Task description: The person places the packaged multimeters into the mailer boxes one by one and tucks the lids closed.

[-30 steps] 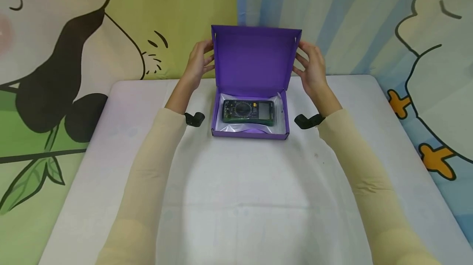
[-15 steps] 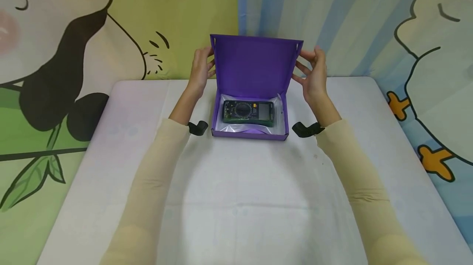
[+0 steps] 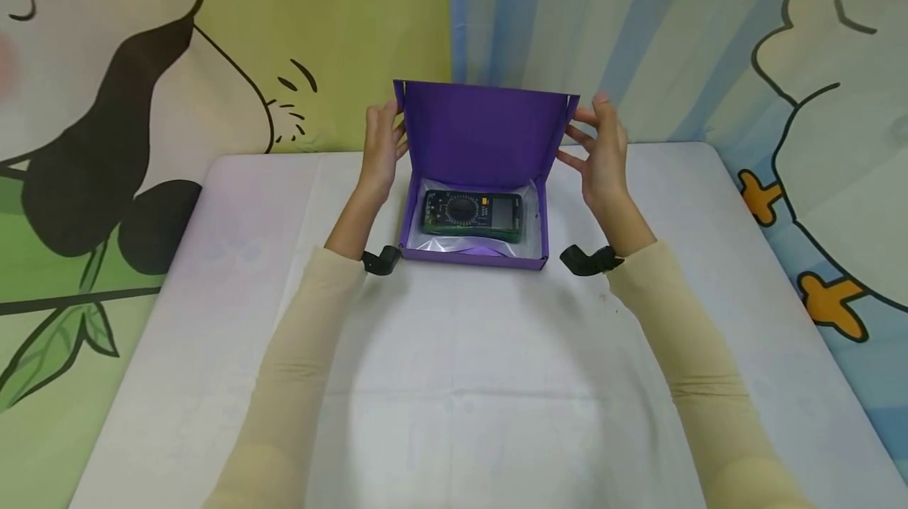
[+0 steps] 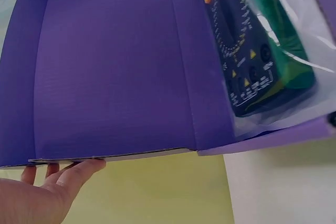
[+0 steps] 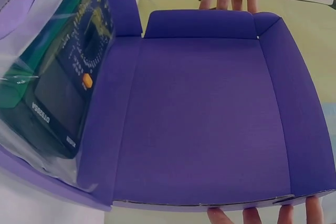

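A purple cardboard box (image 3: 474, 261) stands on the table, its hinged lid (image 3: 489, 135) raised. Inside lies a dark multimeter (image 3: 471, 215) with a green edge, a round dial and a small orange button, resting on a clear plastic bag (image 3: 440, 244). My left hand (image 3: 379, 148) is at the lid's left side, fingertips against its outer edge in the left wrist view. On the opposite side is my right hand (image 3: 603, 154), its extended fingers touching the lid's outer edge, as its fingertips (image 5: 252, 216) show in the right wrist view. Neither palm wraps round the cardboard.
A white cloth covers the table (image 3: 454, 383). Behind it hangs a cartoon-printed backdrop (image 3: 340, 36) in yellow-green and blue stripes. Black wrist bands (image 3: 592, 260) jut inward beside the box's front corners.
The lid's top edge has come lower and tilted forward over the box, with both hands moving down alongside it. The multimeter stays in place in the box.
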### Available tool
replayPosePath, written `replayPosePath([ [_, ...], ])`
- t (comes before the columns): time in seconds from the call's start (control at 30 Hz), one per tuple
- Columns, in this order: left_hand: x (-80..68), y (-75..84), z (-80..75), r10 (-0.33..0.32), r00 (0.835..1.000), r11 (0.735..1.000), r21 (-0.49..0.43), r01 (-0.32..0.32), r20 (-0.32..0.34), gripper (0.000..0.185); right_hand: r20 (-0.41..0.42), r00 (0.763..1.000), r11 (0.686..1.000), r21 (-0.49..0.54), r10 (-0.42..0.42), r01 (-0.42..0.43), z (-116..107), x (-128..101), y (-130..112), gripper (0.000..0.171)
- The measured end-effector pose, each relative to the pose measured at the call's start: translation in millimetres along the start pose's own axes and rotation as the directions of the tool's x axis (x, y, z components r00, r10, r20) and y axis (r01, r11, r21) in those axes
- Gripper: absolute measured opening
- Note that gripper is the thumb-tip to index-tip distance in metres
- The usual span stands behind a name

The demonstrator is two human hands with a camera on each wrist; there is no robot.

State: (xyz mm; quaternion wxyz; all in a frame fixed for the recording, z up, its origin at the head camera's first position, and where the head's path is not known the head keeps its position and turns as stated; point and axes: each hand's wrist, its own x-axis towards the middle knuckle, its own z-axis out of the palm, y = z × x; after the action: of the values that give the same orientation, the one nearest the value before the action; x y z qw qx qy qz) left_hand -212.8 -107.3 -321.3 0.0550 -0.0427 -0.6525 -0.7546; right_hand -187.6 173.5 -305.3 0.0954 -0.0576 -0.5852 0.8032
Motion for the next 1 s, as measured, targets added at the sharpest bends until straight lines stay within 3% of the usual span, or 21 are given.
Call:
replayPosePath([
  [0.2, -7.6, -6.3, -3.1, 0.013, 1.000, 1.000, 0.012, -0.013, -0.021, 0.036, -0.018, 0.999, 0.998, 0.062, -0.026, 0.028, -2.1, -7.1, 5.7, 0.034],
  [0.47, -15.8, -11.0, -6.6, 0.038, 0.999, 0.999, 0.027, -0.037, -0.026, 0.036, -0.042, 0.997, 0.989, 0.130, -0.072, 0.077, -3.9, -15.8, 15.8, 0.036],
  [0.7, -22.2, -14.6, -8.6, 0.058, 0.996, 0.998, -0.014, -0.059, -0.073, 0.034, -0.025, 0.993, 0.985, 0.119, -0.119, 0.121, -5.4, -21.2, 23.3, 0.029],
  [1.0, -29.2, -20.6, -12.0, 0.095, 0.994, 0.995, -0.027, -0.097, -0.052, 0.030, -0.011, 0.983, 0.975, 0.127, -0.181, 0.181, -12.3, -31.7, 32.5, 0.010],
])
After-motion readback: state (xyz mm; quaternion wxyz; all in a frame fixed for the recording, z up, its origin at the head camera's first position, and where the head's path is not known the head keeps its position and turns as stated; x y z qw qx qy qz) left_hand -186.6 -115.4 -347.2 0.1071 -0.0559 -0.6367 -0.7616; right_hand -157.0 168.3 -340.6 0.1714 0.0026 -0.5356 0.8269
